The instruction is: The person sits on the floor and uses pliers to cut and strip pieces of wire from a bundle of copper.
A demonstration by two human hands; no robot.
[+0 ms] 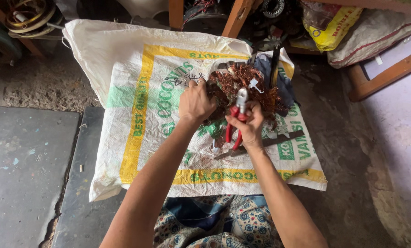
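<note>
A tangled bundle of copper wire (256,89) lies on a white woven sack (123,69) spread over the floor. My left hand (195,102) is closed on the bundle's left side. My right hand (247,125) grips red-handled pliers (236,121), their metal jaws pointing up into the wire. A long flat metal tool (279,140) lies on the sack just under my right wrist.
A dark cloth (285,78) lies behind the wire. Wooden frame legs (235,16), coils and machine parts (28,16) stand at the back, with a yellow bag (334,27) and a grey sack (375,32) at the right. A wooden board (384,76) borders the right.
</note>
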